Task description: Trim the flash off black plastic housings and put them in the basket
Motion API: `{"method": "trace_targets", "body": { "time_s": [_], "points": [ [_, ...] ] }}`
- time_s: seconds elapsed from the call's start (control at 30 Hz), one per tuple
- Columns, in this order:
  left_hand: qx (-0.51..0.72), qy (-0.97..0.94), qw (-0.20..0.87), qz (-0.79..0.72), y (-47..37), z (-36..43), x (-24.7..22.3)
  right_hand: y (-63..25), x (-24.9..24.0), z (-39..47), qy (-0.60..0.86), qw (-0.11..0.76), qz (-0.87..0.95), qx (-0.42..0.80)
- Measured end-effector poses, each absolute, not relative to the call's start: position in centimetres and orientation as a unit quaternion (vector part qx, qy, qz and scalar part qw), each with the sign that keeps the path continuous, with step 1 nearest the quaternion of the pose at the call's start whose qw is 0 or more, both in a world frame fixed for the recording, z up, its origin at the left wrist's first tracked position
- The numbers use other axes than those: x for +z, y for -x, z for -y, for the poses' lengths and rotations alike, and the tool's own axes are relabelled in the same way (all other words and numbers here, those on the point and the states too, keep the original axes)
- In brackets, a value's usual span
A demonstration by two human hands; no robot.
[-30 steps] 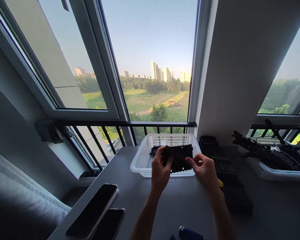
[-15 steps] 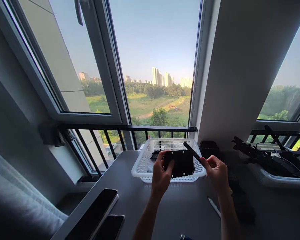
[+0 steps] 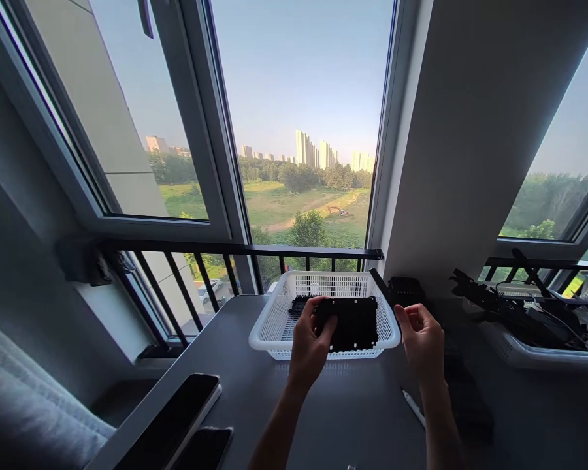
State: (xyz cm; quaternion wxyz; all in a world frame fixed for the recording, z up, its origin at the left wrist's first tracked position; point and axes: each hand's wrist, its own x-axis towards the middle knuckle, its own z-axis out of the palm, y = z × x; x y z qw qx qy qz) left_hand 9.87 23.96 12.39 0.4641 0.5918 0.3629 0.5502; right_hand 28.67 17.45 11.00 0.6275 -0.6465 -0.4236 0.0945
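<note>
My left hand (image 3: 313, 333) grips a flat black rectangular panel (image 3: 353, 323) by its left end, thumb across its face. Small notches and pale spots run along the panel's long edges. It is held up over the front of a white plastic basket (image 3: 262, 343). To the right, my right hand (image 3: 421, 333) is closed in a pinch. A thin black strip (image 3: 380, 283) slants up and left from those fingertips, apart from the panel and over the basket's right rim. More black parts (image 3: 300, 303) lie inside the basket, partly hidden by my left hand.
Two phones (image 3: 176, 418) (image 3: 206, 449) lie at the left of the grey table (image 3: 252, 398). A white pen (image 3: 413, 408) is by my right wrist. Dark stacked parts (image 3: 406, 288) and a bin of black pieces and cables (image 3: 534, 349) stand right. A railing (image 3: 255, 249) runs behind.
The strip in my right hand has swung steeper and moved away from the panel's upper right corner. My view has shifted slightly; my left hand still holds the panel.
</note>
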Motion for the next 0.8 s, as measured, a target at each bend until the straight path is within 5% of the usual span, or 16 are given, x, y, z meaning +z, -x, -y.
{"method": "trace_targets", "body": {
  "time_s": [0.27,0.6,0.8],
  "points": [
    [0.498,-0.643,0.484,-0.322,-10.2,-23.2,12.6,-25.7,11.6,-17.6,0.655,0.625,0.42,0.072],
    [0.503,-0.554,0.574,-0.333,-9.8,-24.0,12.6,-27.0,11.6,-17.5,0.579,0.659,0.436,0.2],
    [0.495,-0.623,0.491,-0.356,-9.5,-24.2,12.7,-26.3,11.2,-17.8,0.553,0.65,0.436,0.285]
  ]
}}
